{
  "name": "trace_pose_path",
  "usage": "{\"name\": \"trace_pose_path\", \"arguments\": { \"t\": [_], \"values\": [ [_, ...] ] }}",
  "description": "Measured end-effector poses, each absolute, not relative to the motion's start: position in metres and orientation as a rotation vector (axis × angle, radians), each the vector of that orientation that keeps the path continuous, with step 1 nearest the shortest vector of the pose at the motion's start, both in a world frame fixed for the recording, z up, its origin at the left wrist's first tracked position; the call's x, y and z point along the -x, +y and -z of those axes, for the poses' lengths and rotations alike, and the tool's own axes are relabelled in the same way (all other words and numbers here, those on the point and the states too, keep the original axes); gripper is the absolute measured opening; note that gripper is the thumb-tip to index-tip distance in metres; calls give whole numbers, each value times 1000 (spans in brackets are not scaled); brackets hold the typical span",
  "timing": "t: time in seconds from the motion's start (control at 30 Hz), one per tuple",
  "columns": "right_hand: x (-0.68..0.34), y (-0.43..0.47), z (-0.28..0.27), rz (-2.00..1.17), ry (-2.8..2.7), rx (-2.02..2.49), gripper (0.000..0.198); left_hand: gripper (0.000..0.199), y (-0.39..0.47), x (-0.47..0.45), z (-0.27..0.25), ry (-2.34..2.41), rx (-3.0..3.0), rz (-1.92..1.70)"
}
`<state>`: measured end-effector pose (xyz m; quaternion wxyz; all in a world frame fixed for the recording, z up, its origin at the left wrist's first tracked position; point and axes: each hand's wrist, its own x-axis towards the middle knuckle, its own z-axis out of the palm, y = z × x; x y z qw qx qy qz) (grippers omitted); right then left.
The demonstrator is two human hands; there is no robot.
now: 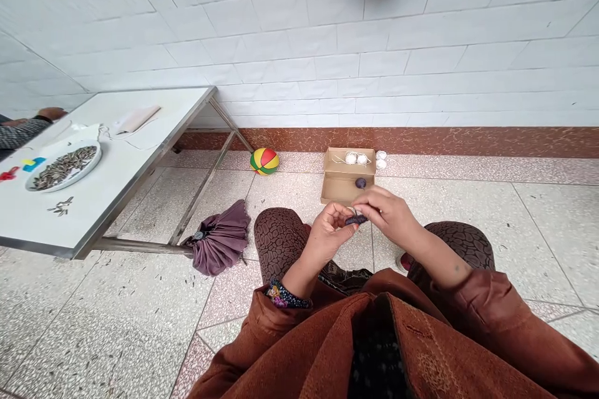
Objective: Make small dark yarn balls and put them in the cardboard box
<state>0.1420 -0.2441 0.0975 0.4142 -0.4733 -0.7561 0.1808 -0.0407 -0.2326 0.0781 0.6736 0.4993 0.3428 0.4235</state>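
Dark yarn piece (pixel 355 220), just in front of the cardboard box (pixel 347 182): looks soft, light, limp. Left hand (pixel 327 235) and right hand (pixel 388 212) fingers pinched on its ends; best held there.

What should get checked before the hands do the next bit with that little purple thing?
1. Both hands on the piece: the left hand and right hand both pinch the small purple piece. Ok.
2. Piece held over the lap, not over the floor: it hangs between the knees, above bare tiles. Not ok.
3. Cardboard box lies open and close ahead. Ok.
4. Purple ball sits inside the box. Ok.
5. White balls at the back of the box, two more outside by the wall. Ok.
6. Thread or needle between the fingers: too small to make out. Cannot tell.
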Motion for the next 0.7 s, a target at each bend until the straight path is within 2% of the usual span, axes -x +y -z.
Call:
{"name": "trace_pose_path", "arguments": {
  "t": [0.1,0.3,0.5,0.6,0.7],
  "values": [
    [-139,-230,-84,-471,-1759,1258,20,34,-234,39,-83,672,-1008,-974],
    [-121,-259,-42,-567,-1850,1326,23,30,-228,42,-75,698,-771,-1036],
    [-125,-276,-84,-464,-2132,1173,24,27,-229,42,-71,788,-843,-1061],
    [-132,-254,-109,-445,-2049,1168,23,29,-235,40,-76,756,-913,-1029],
    [-134,-229,-104,-441,-1895,1241,21,30,-237,40,-82,705,-931,-1028]
  ]
}}
